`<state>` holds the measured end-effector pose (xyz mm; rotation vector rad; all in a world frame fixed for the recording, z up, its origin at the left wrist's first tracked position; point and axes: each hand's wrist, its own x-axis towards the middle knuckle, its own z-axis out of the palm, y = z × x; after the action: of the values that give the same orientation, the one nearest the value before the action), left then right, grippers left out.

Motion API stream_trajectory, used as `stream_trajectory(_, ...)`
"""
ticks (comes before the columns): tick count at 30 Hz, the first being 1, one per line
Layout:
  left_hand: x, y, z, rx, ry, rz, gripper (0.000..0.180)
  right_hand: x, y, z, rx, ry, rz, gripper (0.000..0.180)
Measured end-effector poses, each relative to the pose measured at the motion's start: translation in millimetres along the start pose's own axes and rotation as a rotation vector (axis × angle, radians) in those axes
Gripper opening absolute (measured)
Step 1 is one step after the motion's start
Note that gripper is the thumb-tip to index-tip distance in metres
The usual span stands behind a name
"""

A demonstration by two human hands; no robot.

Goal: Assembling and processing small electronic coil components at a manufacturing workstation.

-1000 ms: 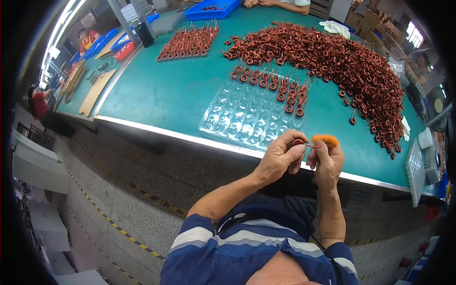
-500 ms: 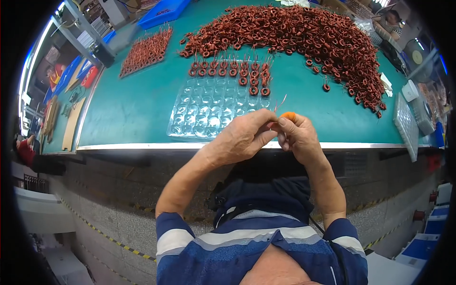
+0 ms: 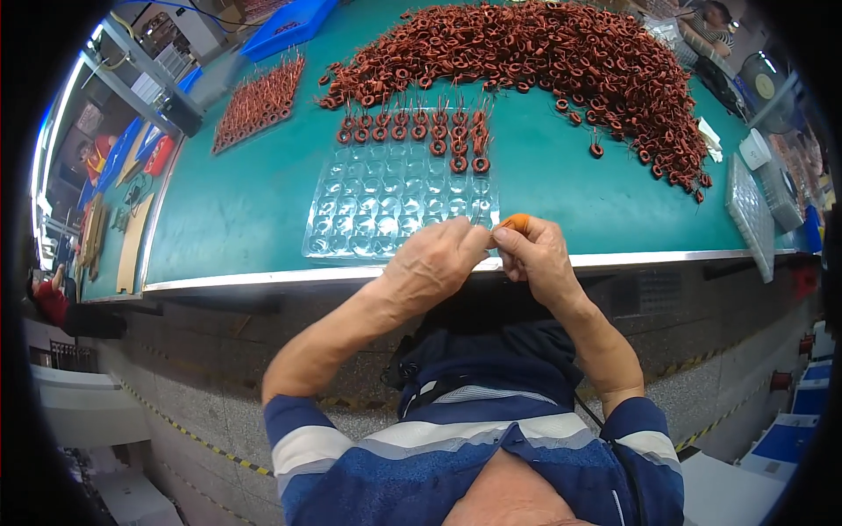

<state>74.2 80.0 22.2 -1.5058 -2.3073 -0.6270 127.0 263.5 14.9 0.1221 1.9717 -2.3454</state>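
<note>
Just above the table's front edge, my left hand (image 3: 443,256) and my right hand (image 3: 537,252) meet with fingertips pinched together. Between them is a small copper-wire ring coil, almost wholly covered by the fingers; its leads showed a moment earlier. An orange cover (image 3: 517,223) sits on a finger of my right hand. Beyond my left hand lies a clear plastic tray (image 3: 364,210) with round pockets. Ring coils (image 3: 399,132) with upright leads fill its far row and several pockets toward its right side; the nearer pockets hold none.
A large heap of copper ring coils (image 3: 517,53) curves across the far side of the green table (image 3: 579,206). At left stands a tray packed with coils (image 3: 254,107), near a blue bin (image 3: 285,31). Clear trays (image 3: 748,210) lean at the right edge. Other people sit farther off.
Both hands have shifted slightly left and are pressed closer together. The wire leads that stuck up between them no longer show. The whole view has shifted a little.
</note>
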Motion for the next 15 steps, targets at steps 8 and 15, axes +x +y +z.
stream_trajectory(8, -2.4, 27.3, 31.8, -1.451, 0.394, -0.495, 0.025, -1.0, -15.6, -4.4, 0.097, -0.034, -0.057, 0.018)
stream_trajectory(15, -9.4, 29.5, 29.0, -1.52, 0.44, -0.498, 0.037, 1.5, -8.4, -0.8, -0.14, 0.007, -0.117, 0.031)
